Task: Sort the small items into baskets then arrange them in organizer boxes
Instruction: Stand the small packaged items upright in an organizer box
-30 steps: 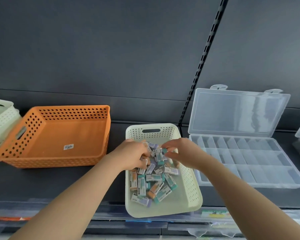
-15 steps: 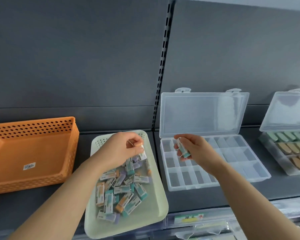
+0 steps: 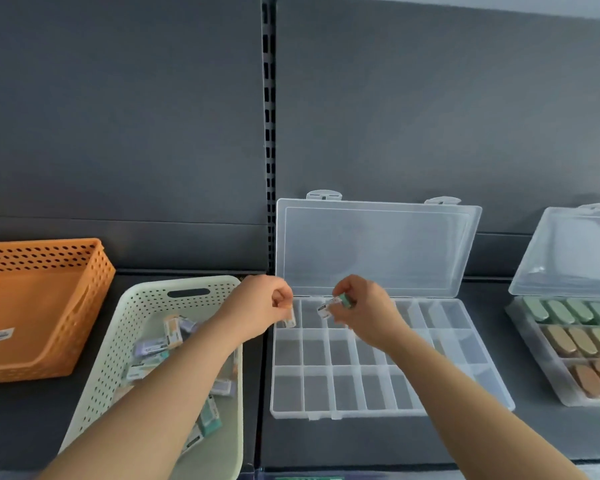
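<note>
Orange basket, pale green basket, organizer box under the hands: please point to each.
orange basket point(image 3: 39, 306), head view, bare floor.
pale green basket point(image 3: 146, 299), head view, far wall.
organizer box point(image 3: 378, 251), head view, open lid.

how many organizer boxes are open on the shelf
2. One clear organizer box lies open in the middle, right of the pale green basket; another, filled with green and tan items, sits open at the right edge. More may be out of frame.

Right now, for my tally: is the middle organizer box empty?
Empty where visible: organizer box compartments look bare; left hand, right hand pinch items above it.
</note>
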`<act>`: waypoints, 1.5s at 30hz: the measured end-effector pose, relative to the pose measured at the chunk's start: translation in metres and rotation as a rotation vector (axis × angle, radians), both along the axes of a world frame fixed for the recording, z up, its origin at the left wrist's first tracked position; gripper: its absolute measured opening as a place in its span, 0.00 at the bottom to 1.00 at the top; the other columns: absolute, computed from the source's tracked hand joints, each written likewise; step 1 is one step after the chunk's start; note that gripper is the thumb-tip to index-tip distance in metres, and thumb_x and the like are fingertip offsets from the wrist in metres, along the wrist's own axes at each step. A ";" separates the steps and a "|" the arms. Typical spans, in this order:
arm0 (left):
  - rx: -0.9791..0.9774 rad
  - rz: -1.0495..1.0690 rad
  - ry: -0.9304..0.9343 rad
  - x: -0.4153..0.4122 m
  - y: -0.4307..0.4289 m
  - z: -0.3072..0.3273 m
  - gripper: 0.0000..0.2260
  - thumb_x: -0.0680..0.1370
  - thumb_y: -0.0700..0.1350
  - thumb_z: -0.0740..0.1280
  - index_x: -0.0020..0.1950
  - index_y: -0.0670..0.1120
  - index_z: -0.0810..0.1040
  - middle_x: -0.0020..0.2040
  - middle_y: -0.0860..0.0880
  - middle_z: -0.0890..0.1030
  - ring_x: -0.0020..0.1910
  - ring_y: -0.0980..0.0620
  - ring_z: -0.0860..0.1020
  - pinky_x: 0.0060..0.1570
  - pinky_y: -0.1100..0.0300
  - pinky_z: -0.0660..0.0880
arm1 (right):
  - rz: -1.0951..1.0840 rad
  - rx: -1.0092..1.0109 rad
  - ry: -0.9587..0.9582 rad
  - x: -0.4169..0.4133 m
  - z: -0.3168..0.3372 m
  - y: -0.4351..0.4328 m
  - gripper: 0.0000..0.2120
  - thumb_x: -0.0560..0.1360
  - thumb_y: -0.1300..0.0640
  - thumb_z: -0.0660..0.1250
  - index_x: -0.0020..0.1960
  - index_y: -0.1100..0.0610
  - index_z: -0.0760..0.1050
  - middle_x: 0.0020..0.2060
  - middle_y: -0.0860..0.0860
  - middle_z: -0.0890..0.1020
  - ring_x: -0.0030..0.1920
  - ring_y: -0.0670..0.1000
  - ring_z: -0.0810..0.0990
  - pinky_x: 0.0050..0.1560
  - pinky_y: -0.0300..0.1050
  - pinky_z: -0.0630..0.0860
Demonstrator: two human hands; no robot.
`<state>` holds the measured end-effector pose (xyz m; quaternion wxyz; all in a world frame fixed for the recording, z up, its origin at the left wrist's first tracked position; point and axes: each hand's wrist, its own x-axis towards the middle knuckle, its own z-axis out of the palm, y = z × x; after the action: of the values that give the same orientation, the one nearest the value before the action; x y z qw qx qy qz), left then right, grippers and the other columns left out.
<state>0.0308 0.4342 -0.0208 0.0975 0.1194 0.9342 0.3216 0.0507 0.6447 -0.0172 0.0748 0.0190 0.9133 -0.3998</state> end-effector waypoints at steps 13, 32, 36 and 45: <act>-0.225 -0.078 0.022 -0.013 0.008 -0.007 0.08 0.75 0.46 0.70 0.53 0.52 0.81 0.47 0.56 0.82 0.44 0.56 0.79 0.48 0.56 0.78 | 0.296 0.267 0.063 -0.025 -0.018 -0.018 0.11 0.74 0.60 0.66 0.55 0.53 0.79 0.48 0.53 0.80 0.42 0.51 0.74 0.44 0.41 0.73; -0.230 -0.148 -0.004 -0.014 0.005 -0.008 0.10 0.75 0.48 0.70 0.56 0.52 0.82 0.48 0.55 0.82 0.46 0.54 0.79 0.50 0.55 0.78 | 0.362 0.440 0.067 -0.024 -0.018 -0.024 0.11 0.76 0.56 0.64 0.56 0.52 0.80 0.52 0.51 0.80 0.51 0.54 0.78 0.50 0.47 0.76; -0.247 -0.163 -0.006 -0.013 0.004 -0.008 0.10 0.75 0.49 0.71 0.55 0.52 0.82 0.48 0.54 0.81 0.45 0.53 0.78 0.49 0.55 0.78 | 0.356 0.446 0.063 -0.022 -0.016 -0.025 0.12 0.75 0.55 0.65 0.58 0.52 0.79 0.53 0.50 0.80 0.51 0.53 0.78 0.52 0.47 0.77; -0.205 -0.139 0.132 -0.001 -0.015 0.018 0.10 0.76 0.53 0.69 0.55 0.52 0.82 0.48 0.55 0.81 0.47 0.55 0.76 0.49 0.55 0.76 | 0.322 0.407 0.180 -0.012 0.006 -0.031 0.16 0.75 0.52 0.68 0.62 0.50 0.76 0.58 0.46 0.77 0.53 0.50 0.78 0.51 0.43 0.76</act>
<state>0.0303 0.4192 -0.0027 0.0694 0.1942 0.9560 0.2085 0.0391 0.6133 -0.0112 0.0504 -0.1473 0.9692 -0.1911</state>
